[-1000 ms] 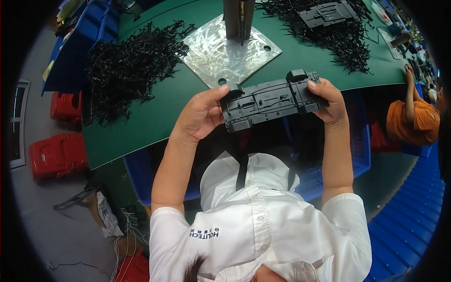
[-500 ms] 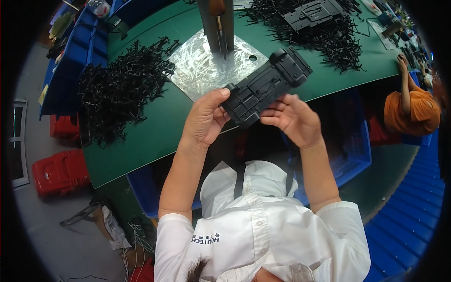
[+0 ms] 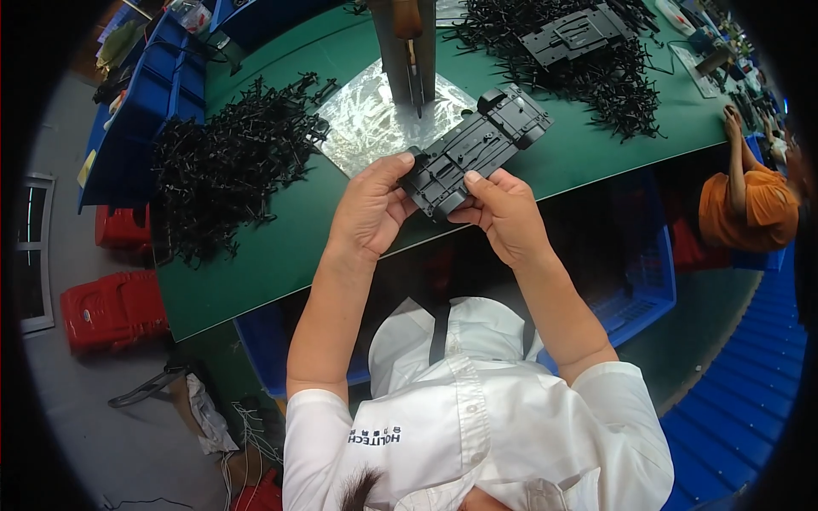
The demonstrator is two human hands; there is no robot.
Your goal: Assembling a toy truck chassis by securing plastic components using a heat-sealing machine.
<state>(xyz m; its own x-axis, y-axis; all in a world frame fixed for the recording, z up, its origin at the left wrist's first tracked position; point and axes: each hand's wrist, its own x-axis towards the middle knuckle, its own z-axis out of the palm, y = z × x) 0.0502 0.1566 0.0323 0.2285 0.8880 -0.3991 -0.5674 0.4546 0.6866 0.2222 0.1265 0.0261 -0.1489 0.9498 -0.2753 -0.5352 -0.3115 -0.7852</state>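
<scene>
A black plastic toy car chassis point(image 3: 490, 143) with wheels is held tilted in the air, over the near edge of the shiny metal plate point(image 3: 354, 128). My left hand point(image 3: 372, 204) grips its lower left end, thumb on top beside a wheel. At the lower right side, my right hand point(image 3: 509, 213) has closed on it too, the thumb pressing on the upper face and the fingers underneath. Just beyond the chassis rises a metal column point(image 3: 407, 55), with a thin pointed tip low down above the plate.
Heaps of small black parts lie on the green table point(image 3: 298, 264): a left pile point(image 3: 226, 170) and a right pile point(image 3: 626, 106). A flat black plate-like part point(image 3: 579, 36) rests on the right pile. Blue bins point(image 3: 141, 111) stand far left; a person in orange point(image 3: 745, 209) sits right.
My right hand has come in from loosely touching the chassis's underside to gripping it, thumb on top. The chassis has shifted slightly left and turned a little.
</scene>
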